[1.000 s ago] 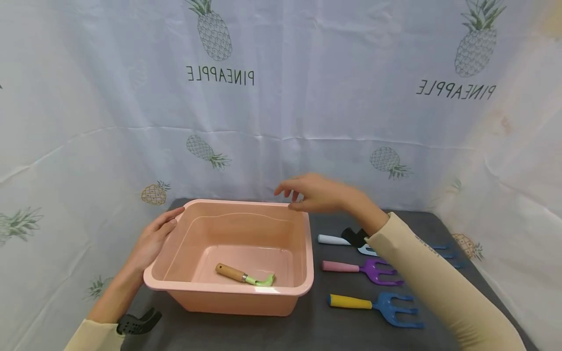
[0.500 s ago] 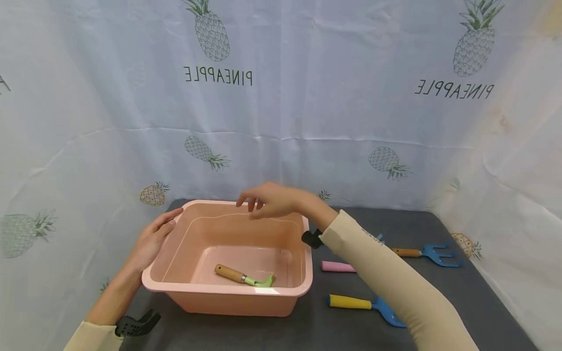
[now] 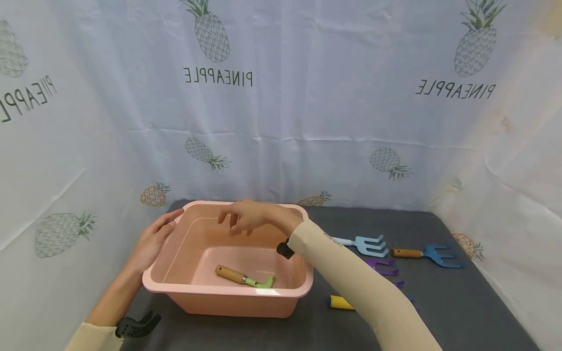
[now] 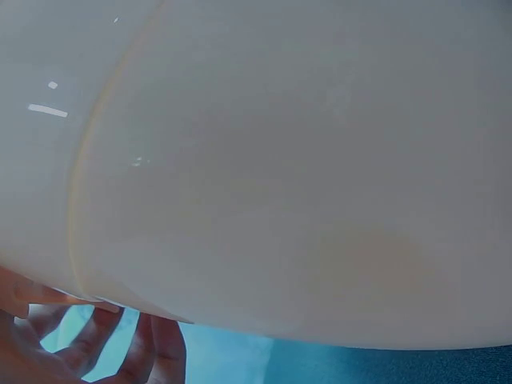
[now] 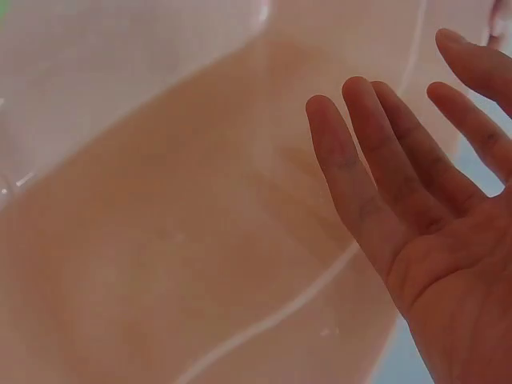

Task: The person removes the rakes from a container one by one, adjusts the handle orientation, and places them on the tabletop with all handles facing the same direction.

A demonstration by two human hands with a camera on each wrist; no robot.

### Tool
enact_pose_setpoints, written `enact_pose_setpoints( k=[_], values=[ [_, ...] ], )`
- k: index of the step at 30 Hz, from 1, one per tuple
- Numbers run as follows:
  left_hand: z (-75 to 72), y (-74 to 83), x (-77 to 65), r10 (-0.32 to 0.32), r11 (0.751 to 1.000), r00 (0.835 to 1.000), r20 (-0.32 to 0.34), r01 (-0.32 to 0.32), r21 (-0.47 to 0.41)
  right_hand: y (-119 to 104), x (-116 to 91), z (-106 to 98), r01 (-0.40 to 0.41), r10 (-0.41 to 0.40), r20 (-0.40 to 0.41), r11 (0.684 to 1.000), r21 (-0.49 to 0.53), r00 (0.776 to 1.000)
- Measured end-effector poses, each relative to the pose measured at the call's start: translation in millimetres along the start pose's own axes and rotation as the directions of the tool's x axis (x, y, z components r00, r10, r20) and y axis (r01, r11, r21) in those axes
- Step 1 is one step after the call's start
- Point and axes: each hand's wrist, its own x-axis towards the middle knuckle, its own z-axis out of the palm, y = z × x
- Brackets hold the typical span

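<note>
A pink plastic basin (image 3: 237, 304) stands on the dark table. My left hand (image 3: 153, 239) grips its left rim; in the left wrist view, the fingers (image 4: 152, 348) lie curled beneath the rim. Above the basin's back part hovers my right hand (image 3: 250, 216), holding nothing. In the right wrist view its fingers (image 5: 372, 128) are spread and relaxed, apart from the basin wall (image 5: 200, 224). On the basin floor lies a small garden tool (image 3: 243, 277) with a wooden handle and a light green head, whose exact shape is hard to tell.
Right of the basin lie a light blue hand fork (image 3: 369, 245), a blue hand fork with a wooden handle (image 3: 432, 254), a purple fork (image 3: 383, 266) and a yellow-handled tool (image 3: 340, 302). My right sleeve partly covers several. A pineapple-print curtain (image 3: 281, 97) encloses the table (image 3: 474, 312).
My right hand has moved left and lower, from beyond the basin's back right corner to above its inside. My left hand, the basin and the green-headed tool stay where they were.
</note>
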Motion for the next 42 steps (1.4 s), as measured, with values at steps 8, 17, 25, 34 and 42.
enact_pose_setpoints(
  k=[8,17,25,34,42],
  values=[
    [0.9,0.5,2.9,0.003,1.0,1.0,-0.008,-0.003,-0.01,12.1,21.0,16.8,-0.068,0.061,0.069,0.992,0.106,0.996],
    [0.6,-1.4,3.7,-0.008,1.0,1.0,0.005,0.008,-0.021,12.1,32.2,30.3,-0.092,0.084,0.084,0.991,0.101,0.993],
    [-0.1,-0.5,3.7,-0.011,1.0,1.0,0.012,0.011,0.011,16.5,32.9,50.6,-0.216,0.19,0.117,0.935,0.281,0.975],
    [-0.8,-1.2,2.9,-0.011,1.0,1.0,-0.009,0.011,0.026,23.6,36.4,68.2,-0.273,0.227,0.195,0.928,0.252,0.954],
    [0.7,-1.2,1.7,-0.007,0.999,1.0,-0.013,0.008,0.043,24.7,39.6,76.3,-0.344,0.288,0.271,0.919,0.19,0.919]
  ],
)
